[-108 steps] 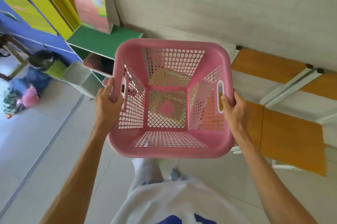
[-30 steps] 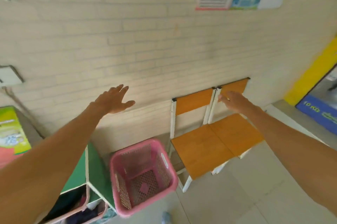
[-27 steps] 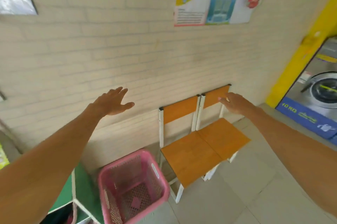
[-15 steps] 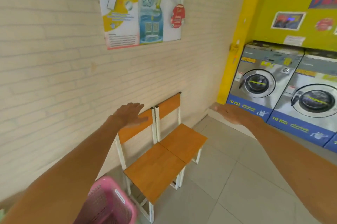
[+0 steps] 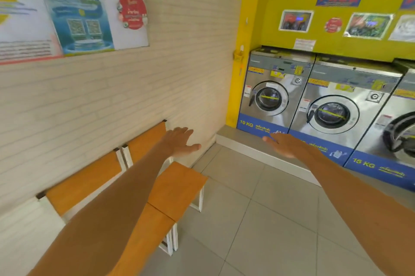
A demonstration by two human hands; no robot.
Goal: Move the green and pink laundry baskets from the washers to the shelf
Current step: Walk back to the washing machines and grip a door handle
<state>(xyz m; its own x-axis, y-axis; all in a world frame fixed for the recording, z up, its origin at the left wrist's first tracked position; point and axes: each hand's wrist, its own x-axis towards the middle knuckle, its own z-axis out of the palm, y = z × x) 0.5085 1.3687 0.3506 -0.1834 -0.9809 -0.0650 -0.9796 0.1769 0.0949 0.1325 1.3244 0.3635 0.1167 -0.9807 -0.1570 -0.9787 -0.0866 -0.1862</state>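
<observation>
Both my arms stretch forward with nothing in them. My left hand [image 5: 179, 142] hovers open above the orange chairs, fingers spread. My right hand [image 5: 285, 145] is open too, palm down, in front of the washers. A row of steel front-loading washers [image 5: 267, 96] on blue bases lines the yellow wall at the right. Neither the pink nor the green basket is in view, and the shelf is out of sight as well.
Two orange chairs [image 5: 175, 183] with white frames stand against the brick wall on the left. A low grey step [image 5: 242, 141] runs along the foot of the washers. Posters [image 5: 89, 13] hang on the brick wall. Grey floor tiles [image 5: 258, 219] stretch between the chairs and the washers.
The pink basket left my hands and stood on the floor beside the green shelf. My view has since swung right, past the chairs to the washers; basket and shelf have dropped out of sight.
</observation>
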